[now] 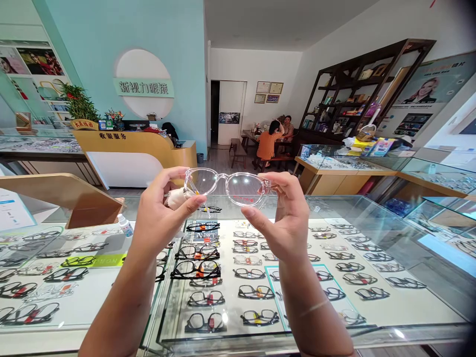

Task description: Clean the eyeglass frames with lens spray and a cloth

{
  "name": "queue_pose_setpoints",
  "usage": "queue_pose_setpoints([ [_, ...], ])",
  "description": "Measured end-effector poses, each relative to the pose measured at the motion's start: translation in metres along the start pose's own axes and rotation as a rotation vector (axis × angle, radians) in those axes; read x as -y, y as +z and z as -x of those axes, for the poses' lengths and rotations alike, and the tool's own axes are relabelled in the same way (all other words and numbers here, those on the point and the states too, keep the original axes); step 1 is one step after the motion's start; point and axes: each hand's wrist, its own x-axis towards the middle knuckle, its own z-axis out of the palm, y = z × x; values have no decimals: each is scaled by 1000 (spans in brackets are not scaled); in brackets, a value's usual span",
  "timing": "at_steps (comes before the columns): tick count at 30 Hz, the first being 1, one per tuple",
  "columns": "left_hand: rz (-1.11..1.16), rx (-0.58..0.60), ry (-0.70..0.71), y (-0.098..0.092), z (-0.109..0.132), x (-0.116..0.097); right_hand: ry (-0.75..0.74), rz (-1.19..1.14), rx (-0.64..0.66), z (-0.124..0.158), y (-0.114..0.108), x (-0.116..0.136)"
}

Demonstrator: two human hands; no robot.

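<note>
Both my hands hold up a pair of clear-framed eyeglasses (223, 181) above a glass display case. The fingers of my left hand (165, 208) close on the left end of the frame, and a crumpled white cloth (176, 198) is tucked in that hand. My right hand (284, 213) grips the right end between thumb and fingers. Red marking shows on the right lens. Below lie several dark-framed glasses (196, 270) on the glass top, and a small white spray bottle (125, 225) stands left of my left hand.
The glass display case (238, 201) with rows of glasses spans the front. A wooden stand (59, 191) is at left. Behind it are a yellow and white counter (137, 153), two people seated at a table (269, 141), a dark shelf (345, 94) and more cases (345, 163) at right.
</note>
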Motion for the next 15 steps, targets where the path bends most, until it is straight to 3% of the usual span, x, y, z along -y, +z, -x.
queue_pose_setpoints([
  [6,-4,-32,13,0,2,-1,17,12,6,-1,-1,-1],
  [15,-141,-199,136,1,10,-4,88,52,90,-4,-1,-7],
])
